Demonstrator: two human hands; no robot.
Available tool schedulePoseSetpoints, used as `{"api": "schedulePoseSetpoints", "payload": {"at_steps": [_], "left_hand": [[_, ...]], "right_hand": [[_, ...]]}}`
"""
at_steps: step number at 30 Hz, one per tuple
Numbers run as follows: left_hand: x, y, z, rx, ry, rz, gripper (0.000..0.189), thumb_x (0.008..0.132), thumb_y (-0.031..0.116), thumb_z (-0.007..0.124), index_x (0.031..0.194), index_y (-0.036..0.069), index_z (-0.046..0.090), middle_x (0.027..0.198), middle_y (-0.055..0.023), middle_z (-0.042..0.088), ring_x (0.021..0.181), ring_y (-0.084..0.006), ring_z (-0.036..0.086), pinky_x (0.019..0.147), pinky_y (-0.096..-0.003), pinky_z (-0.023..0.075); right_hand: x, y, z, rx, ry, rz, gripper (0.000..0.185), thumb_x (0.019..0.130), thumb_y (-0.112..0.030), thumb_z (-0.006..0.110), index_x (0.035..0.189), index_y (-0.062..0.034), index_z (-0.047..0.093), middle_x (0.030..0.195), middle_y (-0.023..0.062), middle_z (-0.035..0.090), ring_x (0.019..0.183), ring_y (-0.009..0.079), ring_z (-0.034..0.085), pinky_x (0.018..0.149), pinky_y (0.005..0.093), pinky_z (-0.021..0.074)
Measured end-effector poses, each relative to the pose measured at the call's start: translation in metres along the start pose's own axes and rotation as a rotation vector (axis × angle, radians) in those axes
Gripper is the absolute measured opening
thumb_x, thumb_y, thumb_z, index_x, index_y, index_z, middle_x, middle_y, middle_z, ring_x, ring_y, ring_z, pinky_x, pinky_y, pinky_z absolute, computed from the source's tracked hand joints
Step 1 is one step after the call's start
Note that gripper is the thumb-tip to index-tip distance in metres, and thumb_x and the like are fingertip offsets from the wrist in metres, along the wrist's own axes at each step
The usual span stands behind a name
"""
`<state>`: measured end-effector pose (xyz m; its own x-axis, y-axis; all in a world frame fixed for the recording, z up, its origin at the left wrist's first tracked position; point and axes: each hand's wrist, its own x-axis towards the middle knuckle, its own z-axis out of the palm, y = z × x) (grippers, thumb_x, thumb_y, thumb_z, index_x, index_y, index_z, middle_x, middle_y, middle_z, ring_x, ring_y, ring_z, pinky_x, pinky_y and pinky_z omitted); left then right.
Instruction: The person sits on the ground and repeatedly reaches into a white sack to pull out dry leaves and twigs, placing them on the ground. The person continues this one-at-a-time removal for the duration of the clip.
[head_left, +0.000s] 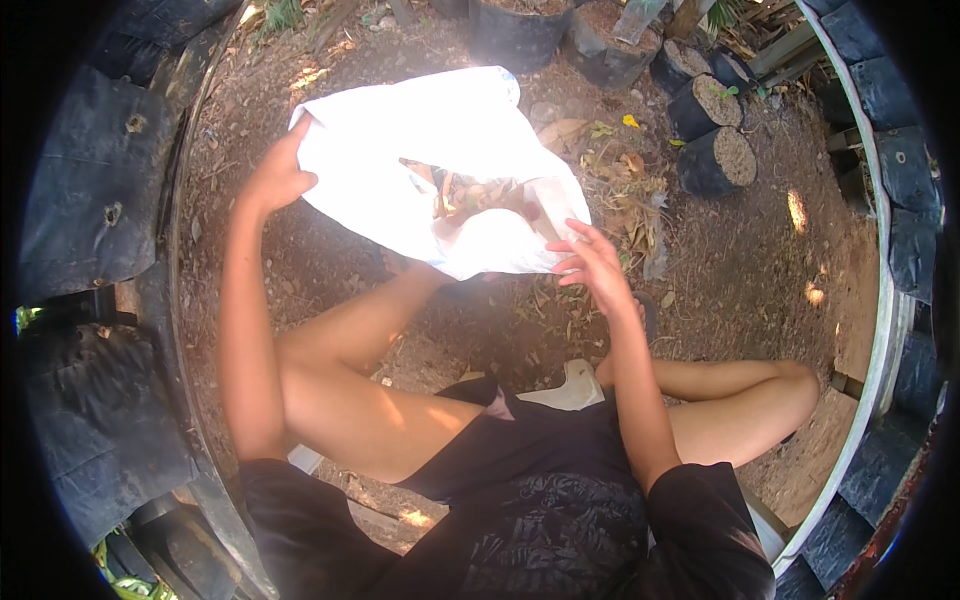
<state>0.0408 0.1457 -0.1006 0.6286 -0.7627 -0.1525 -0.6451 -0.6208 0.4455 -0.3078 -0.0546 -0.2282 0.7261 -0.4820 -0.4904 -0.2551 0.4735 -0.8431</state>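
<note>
A white sack (360, 142), overexposed in bright sun, is spread before me above the soil. Its mouth gapes near the middle, and dry brown leaves (480, 196) show within the opening. My left hand (281, 172) grips the sack's left edge, thumb against the near side. At the lower right rim is my right hand (596, 262), its fingers spread apart and lying against the white material. Whether those fingertips bear any of the sack's weight is not clear. My lower left leg is partly hidden behind the sack.
Black plastic grow bags of soil (716, 161) stand at the upper right, larger ones (521, 34) at the top. Dry leaf litter (630, 172) lies right of the sack. Black sheeting on wooden rails (97, 172) lines the left; a pale curved rail (877, 187) edges the right.
</note>
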Motion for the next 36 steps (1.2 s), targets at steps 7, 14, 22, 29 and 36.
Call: {"api": "schedulePoseSetpoints", "payload": {"at_steps": [7, 14, 22, 29, 36], "left_hand": [[0.005, -0.002, -0.007, -0.087, 0.117, -0.036, 0.068, 0.064, 0.003, 0.058, 0.127, 0.001, 0.034, 0.106, -0.0184, 0.056, 0.098, -0.0268, 0.055, 0.084, -0.0346, 0.0416], [-0.004, 0.014, -0.007, -0.127, 0.075, -0.093, 0.075, 0.062, -0.005, 0.059, 0.131, 0.002, 0.03, 0.103, -0.015, 0.055, 0.068, -0.0173, 0.055, 0.053, -0.0273, 0.0446], [-0.004, -0.003, -0.006, -0.042, 0.035, -0.047, 0.085, 0.057, -0.01, 0.061, 0.134, 0.003, 0.027, 0.118, -0.0189, 0.049, 0.077, -0.0192, 0.052, 0.06, -0.028, 0.0416], [-0.01, 0.004, -0.01, -0.08, -0.088, -0.223, 0.086, 0.057, -0.009, 0.062, 0.134, 0.002, 0.027, 0.117, -0.018, 0.051, 0.073, -0.02, 0.056, 0.062, -0.0296, 0.0456], [-0.007, 0.008, -0.007, -0.165, -0.109, -0.265, 0.088, 0.057, -0.011, 0.061, 0.135, 0.004, 0.025, 0.11, -0.0166, 0.054, 0.054, -0.0131, 0.049, 0.045, -0.0272, 0.0401]], "right_hand": [[0.02, 0.023, -0.056, -0.765, 0.424, -0.027, 0.062, 0.069, -0.047, 0.067, 0.101, 0.0039, 0.055, 0.078, 0.0099, 0.059, 0.064, 0.0126, 0.056, 0.049, 0.0227, 0.0442], [0.019, 0.038, -0.017, -0.332, -0.023, 0.197, 0.04, 0.079, -0.03, 0.063, 0.1, 0.0024, 0.053, 0.069, 0.0034, 0.054, 0.053, 0.0069, 0.045, 0.044, 0.0208, 0.0364], [0.022, 0.019, -0.043, 0.635, -0.072, -0.238, 0.018, 0.085, -0.025, 0.051, 0.079, -0.0084, 0.057, 0.062, 0.0002, 0.053, 0.05, 0.0079, 0.043, 0.044, 0.0225, 0.0346], [0.032, 0.187, -0.1, -0.947, 0.489, 0.122, 0.05, 0.066, -0.025, 0.069, 0.107, -0.0009, 0.054, 0.09, 0.0193, 0.057, 0.095, 0.0361, 0.054, 0.082, 0.0425, 0.0428], [0.006, 0.225, -0.073, -1.306, 0.386, 0.155, 0.054, 0.07, -0.02, 0.065, 0.119, -0.0087, 0.046, 0.116, 0.0236, 0.042, 0.099, 0.0379, 0.052, 0.08, 0.0426, 0.0453]]}}
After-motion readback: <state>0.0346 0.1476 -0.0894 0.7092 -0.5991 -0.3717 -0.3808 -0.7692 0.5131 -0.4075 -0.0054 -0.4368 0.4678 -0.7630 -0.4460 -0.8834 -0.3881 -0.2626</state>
